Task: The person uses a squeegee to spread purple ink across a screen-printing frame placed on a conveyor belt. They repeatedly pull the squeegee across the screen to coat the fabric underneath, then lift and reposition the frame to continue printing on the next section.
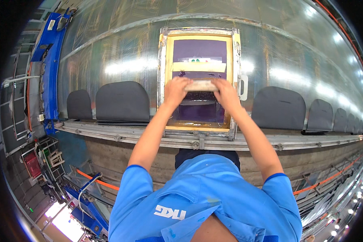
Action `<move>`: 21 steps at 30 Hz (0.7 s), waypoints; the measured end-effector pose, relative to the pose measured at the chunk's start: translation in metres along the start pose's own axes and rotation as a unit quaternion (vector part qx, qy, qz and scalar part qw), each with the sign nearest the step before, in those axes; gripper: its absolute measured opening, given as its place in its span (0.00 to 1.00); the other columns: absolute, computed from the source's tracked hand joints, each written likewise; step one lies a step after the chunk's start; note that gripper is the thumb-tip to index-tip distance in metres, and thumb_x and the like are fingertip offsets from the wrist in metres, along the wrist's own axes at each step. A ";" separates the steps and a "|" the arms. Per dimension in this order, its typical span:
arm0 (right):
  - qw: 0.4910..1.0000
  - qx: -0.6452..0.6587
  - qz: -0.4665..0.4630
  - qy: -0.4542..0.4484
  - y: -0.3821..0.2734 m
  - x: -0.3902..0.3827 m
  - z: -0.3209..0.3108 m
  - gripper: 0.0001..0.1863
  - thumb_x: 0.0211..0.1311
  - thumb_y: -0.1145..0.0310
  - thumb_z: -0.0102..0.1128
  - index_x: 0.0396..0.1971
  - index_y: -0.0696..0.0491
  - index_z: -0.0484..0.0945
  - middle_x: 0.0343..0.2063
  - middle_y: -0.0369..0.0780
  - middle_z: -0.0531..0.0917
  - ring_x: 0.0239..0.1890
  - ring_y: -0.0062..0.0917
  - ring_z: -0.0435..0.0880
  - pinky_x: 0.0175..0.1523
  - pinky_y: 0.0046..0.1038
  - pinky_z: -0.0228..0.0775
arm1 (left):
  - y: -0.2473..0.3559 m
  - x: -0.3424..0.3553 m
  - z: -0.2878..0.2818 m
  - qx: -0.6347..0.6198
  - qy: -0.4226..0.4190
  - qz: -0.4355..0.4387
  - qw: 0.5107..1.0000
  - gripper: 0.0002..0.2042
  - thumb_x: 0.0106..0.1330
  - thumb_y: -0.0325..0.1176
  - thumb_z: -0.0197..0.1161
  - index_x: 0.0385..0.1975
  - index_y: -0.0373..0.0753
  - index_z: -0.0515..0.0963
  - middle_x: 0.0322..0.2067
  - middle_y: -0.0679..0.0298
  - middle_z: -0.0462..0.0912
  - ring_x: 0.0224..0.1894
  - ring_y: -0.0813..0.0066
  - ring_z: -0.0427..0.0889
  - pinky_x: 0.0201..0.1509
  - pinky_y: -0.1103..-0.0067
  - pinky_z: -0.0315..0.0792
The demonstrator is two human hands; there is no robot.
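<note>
While our left hand (176,92) and right hand (227,95) curled around the ends of a pale bar (201,85) at upper centre, covering part of the framed screen (199,51), dark grey panels (123,103) flanked it on the counter (121,52), blue machinery (48,72) stood upper left, and a metal rail (97,130) crossed before us.

Left head-mounted fisheye view, looking down, blue shirt (213,183) close below, metal table (121,64) farther ahead
</note>
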State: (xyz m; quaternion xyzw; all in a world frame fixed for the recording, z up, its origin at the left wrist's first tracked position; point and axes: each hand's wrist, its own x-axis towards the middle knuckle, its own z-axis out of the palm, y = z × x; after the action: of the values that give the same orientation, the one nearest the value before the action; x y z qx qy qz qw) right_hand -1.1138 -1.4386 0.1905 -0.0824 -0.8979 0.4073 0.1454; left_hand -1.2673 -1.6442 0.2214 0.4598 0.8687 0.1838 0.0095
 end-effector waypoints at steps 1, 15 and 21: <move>1.000 0.004 -0.001 0.008 0.002 0.015 -0.004 0.24 0.52 0.79 0.64 0.52 0.56 0.80 0.51 0.48 0.82 0.57 0.45 0.78 0.64 0.40 0.72 | -0.005 0.011 0.002 -0.014 0.012 0.003 1.000 0.21 0.50 0.19 0.66 0.43 0.50 0.88 0.44 0.69 0.88 0.48 0.64 0.83 0.49 0.68 0.78; 0.953 0.219 0.201 -0.059 -0.023 -0.071 -0.027 0.31 0.54 0.53 0.77 0.54 0.55 0.80 0.57 0.49 0.80 0.63 0.42 0.76 0.68 0.41 0.67 | 0.049 -0.105 -0.016 0.035 -0.070 -0.036 0.996 0.23 0.50 0.18 0.64 0.47 0.48 0.86 0.47 0.72 0.85 0.51 0.65 0.80 0.53 0.69 0.75; 0.937 0.047 0.273 0.213 0.102 -0.010 -0.009 0.20 0.65 0.60 0.66 0.55 0.50 0.79 0.47 0.48 0.80 0.51 0.45 0.77 0.58 0.41 0.69 | 0.060 -0.103 -0.013 0.021 -0.066 -0.033 0.997 0.26 0.46 0.19 0.67 0.49 0.46 0.85 0.50 0.69 0.84 0.53 0.63 0.79 0.57 0.68 0.74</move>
State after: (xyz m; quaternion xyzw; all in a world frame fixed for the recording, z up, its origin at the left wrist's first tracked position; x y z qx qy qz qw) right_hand -1.0987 -1.3680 0.1171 -0.4022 -0.7686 0.4459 0.2207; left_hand -1.1621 -1.7002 0.2376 0.4420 0.8846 0.1346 0.0633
